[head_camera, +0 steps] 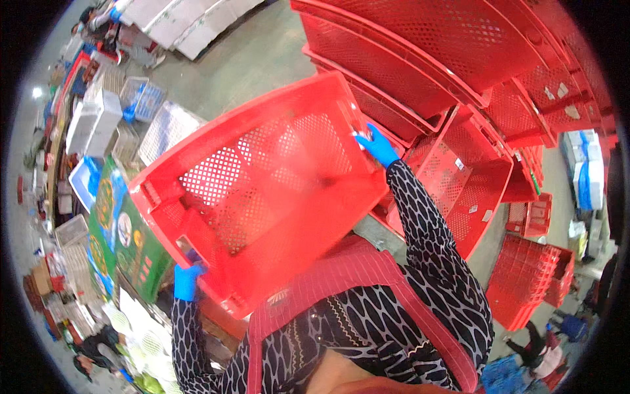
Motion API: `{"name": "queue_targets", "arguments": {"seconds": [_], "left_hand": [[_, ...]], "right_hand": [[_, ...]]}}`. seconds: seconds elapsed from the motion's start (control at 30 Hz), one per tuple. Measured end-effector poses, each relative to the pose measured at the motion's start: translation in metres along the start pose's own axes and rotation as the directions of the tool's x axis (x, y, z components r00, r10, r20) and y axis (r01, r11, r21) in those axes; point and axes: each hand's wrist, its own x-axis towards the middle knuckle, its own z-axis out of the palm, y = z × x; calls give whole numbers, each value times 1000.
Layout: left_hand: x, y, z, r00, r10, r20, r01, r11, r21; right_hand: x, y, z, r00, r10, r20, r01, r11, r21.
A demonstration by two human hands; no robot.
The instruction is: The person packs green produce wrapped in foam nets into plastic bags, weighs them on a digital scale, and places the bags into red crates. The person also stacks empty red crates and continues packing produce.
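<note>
A large red plastic crate (315, 246) with a perforated mesh base is held up in front of my chest, tilted, its open top towards me. Nothing is visible inside it. My left hand (188, 280), in a blue glove, grips the handle opening of the short wall at lower left. At the opposite short wall, my right hand (379, 147), also blue-gloved, has hold of the rim by the other handle; some of its fingers are hidden behind the plastic. Just beyond my right forearm stands another red crate (485, 197), with bits of label stuck to its inside.
Tall stacked red crates (413, 59) rise at upper right. More red crates (521, 280) stand on the floor at right. White foam boxes (197, 22) are stacked at the top. Green printed sacks (142, 246) and white baskets (167, 128) lie at left. Several people are farther off.
</note>
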Motion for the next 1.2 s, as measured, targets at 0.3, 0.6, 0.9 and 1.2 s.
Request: {"name": "queue_targets", "arguments": {"seconds": [0.3, 0.6, 0.9, 1.2], "left_hand": [[197, 148, -38, 990, 131, 58, -134, 990, 50], [473, 209, 147, 867, 147, 476, -295, 921, 253], [530, 220, 297, 764, 77, 641, -314, 912, 265], [526, 194, 330, 809, 47, 585, -323, 868, 376]], "right_hand": [[-95, 3, 20, 861, 263, -435, 9, 848, 530], [-149, 44, 25, 500, 486, -717, -206, 871, 447], [-175, 84, 35, 372, 539, -756, -310, 839, 447], [-159, 63, 30, 437, 246, -865, -636, 764, -104]]}}
